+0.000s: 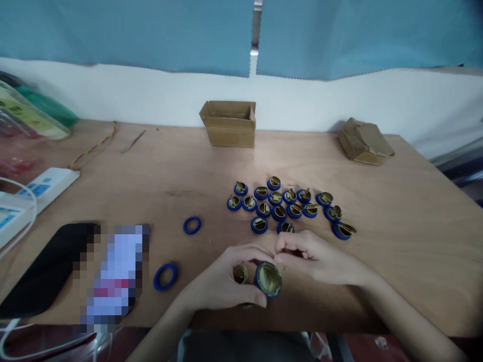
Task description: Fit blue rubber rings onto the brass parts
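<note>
My left hand (215,286) is closed around a round brass-coloured piece with a blue ring (268,279), its dished face turned up toward me. Behind its fingers a second brass round (240,274) shows in part. My right hand (320,264) is pinched just beside the held piece; what its fingertips grip, if anything, cannot be made out. Beyond the hands lie several similar brass flap pieces in blue rings (279,212), most with a flap standing up. Two loose blue rings lie to the left, one farther off (184,227) and one nearer (156,283).
An opened cardboard box (232,133) stands by the wall, and a closed, crumpled one (364,143) sits at the far right. On the left are a power strip (56,181), tweezers (133,142), a dark phone-like slab (45,271), a blurred-out phone (116,271) and white cables.
</note>
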`<state>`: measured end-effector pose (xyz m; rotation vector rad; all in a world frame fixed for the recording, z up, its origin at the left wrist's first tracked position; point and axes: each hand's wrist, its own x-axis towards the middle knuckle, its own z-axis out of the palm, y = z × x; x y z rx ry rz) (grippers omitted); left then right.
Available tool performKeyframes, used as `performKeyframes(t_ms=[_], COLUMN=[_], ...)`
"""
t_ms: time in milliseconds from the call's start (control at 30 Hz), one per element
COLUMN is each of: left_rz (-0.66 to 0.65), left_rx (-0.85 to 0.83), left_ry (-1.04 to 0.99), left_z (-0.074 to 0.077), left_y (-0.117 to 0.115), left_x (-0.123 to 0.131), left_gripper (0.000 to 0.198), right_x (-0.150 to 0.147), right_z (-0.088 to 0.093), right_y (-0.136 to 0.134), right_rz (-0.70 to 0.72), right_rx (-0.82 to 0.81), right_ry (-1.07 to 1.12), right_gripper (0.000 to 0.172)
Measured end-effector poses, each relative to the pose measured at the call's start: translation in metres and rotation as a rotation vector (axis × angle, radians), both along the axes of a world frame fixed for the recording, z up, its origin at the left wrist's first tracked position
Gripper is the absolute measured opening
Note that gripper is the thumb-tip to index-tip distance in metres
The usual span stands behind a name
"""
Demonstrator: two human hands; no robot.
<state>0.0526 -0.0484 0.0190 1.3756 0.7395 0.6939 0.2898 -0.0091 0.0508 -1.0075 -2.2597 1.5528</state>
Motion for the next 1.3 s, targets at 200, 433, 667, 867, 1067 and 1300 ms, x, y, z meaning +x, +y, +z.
performKeyframes(t_ms=[200, 433, 667, 867, 1067, 1300], left_rz=[0.046, 0.303, 0.408, 0.381, 0.392, 0.401], left_rx=[0.107, 0.204, 0.616, 0.748, 0.79, 0.793], left_ry=[0.075, 0.242, 0.25, 0.264, 0.247, 0.264], left_z=[-0.005, -0.018, -0.028, -0.03, -0.03, -0.028], left_y=[0.0, -0.009, -0.009, -0.006, -0.006, -0.005], left_x=[0.004, 0.002, 0.009, 0.008, 0.009, 0.008], left_gripper=[0.044, 0.049, 0.046, 0.045, 0.046, 0.044], right_x=[0.003, 0.004, -0.015, -0.018, -0.018, -0.019], right_z=[-0.011, -0.009, -0.026, -0.037, -0.043, -0.048], right_y=[0.001, 0.003, -0.009, -0.009, -0.01, -0.011], right_rz=[-0.085, -0.229, -0.149, -0.175, -0.173, -0.173], right_rx=[-0.439, -0.578, -0.675, -0.658, -0.629, -0.622], right_ry=[0.033, 0.397, 0.508, 0.467, 0.481, 0.512], right_gripper=[0.031, 0.03, 0.029, 0.031, 0.03, 0.032])
